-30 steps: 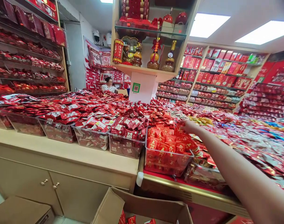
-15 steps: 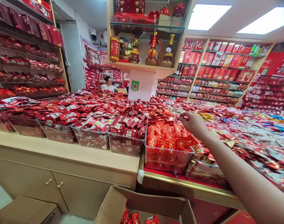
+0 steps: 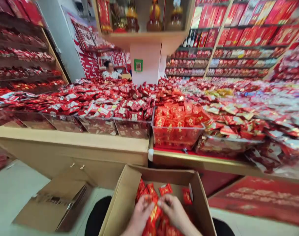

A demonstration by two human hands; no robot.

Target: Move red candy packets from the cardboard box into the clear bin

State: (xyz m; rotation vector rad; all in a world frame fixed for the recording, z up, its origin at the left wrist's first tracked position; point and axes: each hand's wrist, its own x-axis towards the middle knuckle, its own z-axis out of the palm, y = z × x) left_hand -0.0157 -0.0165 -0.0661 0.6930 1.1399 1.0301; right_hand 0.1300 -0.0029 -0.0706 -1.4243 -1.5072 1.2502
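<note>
Both hands are low in the view, inside an open cardboard box [image 3: 129, 193] that holds small red packets with gold print [image 3: 165, 189]. My left hand [image 3: 142, 209] has its fingers closed on a red packet [image 3: 154, 213]. My right hand [image 3: 170, 208] is close beside it, thumb and fingers pinched together at the packet's upper right; blur hides what exactly it grips. Above the box, a clear plastic bin [image 3: 177, 131] full of similar red packets stands on the counter's edge.
More clear bins [image 3: 132, 127] of red packets line the counter [image 3: 90, 139]. A flattened cardboard box [image 3: 51, 203] lies on the floor at left. A person [image 3: 110, 70] is behind the counter. A display cabinet [image 3: 144, 36] hangs above.
The view has tilted down. My right hand has come away from above the counter bins and down into the cardboard box. My left hand, not visible before, now shows there too.
</note>
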